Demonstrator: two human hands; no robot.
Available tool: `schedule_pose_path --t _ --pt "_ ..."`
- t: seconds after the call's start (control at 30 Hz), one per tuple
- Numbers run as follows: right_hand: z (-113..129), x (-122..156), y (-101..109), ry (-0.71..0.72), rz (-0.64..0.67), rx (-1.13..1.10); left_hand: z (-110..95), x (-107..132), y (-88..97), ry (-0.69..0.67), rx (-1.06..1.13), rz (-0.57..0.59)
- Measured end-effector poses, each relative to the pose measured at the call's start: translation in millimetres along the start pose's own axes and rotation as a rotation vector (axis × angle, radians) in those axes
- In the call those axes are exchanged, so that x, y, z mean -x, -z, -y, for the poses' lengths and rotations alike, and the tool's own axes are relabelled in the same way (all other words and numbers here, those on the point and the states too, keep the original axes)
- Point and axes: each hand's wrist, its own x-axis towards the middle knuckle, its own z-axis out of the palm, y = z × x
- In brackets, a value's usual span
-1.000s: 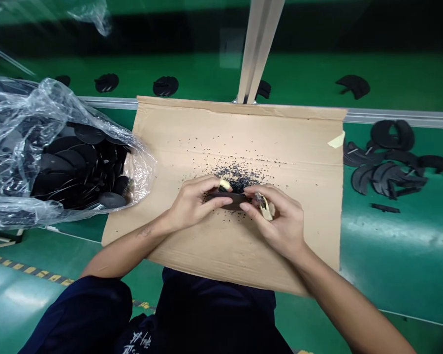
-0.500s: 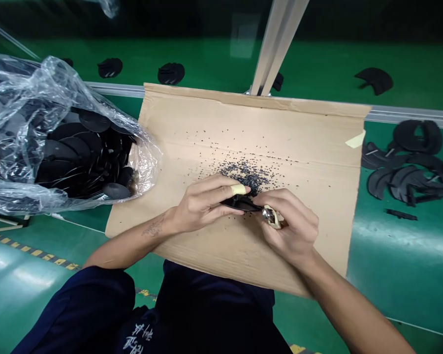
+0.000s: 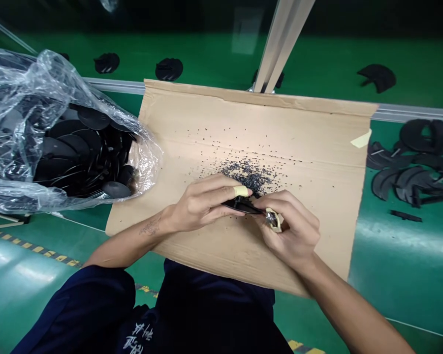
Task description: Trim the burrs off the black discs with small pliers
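My left hand (image 3: 203, 204) pinches a thin black rubber-like part (image 3: 241, 207) between its fingers and thumb, and a cream tape wrap (image 3: 240, 191) covers one fingertip. My right hand (image 3: 291, 231) grips a small metal-tipped tool with a cream wrapped handle (image 3: 272, 220), its tip against the black part. Both hands rest over a flattened cardboard sheet (image 3: 310, 147). Just above them lies a heap of black crumbs (image 3: 249, 174), with more scattered around it.
At left, a clear plastic bag (image 3: 25, 64) holds several black discs (image 3: 92, 118). Black cut pieces (image 3: 409, 182) lie on the green bench at right. More black pieces (image 3: 169, 69) sit beyond a metal rail (image 3: 413, 113). A pale upright beam (image 3: 284, 44) rises behind the cardboard.
The black part has turned from a broader dark shape to a thin edge-on view between my hands. The tool tip stays at it. The whole scene has shifted slightly in view.
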Motion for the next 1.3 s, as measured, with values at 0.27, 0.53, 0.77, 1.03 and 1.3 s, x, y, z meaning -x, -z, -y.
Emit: schedule_pose_path --t 0.27,0.53,0.77,1.03,1.3 --pt "1.0 -2.9 1.7 0.014 0.023 -0.036 -2.9 3.1 -1.2 0.020 0.032 -0.042" --pt "3.2 -2.9 2.0 -0.045 0.029 -0.090 -4.0 1.2 -4.8 0.058 0.068 -0.097" --pt "1.2 -7.9 1.6 -0.102 0.001 -0.159 -1.3 4.4 -10.6 0.111 0.134 -0.061" --pt "-0.4 -5.2 3.7 0.017 0.019 -0.149 -0.2 9.5 -11.3 -0.005 -0.049 -0.024" --pt "0.7 -7.1 7.4 0.008 0.015 -0.195 0.8 0.6 -2.4 0.425 0.576 0.125"
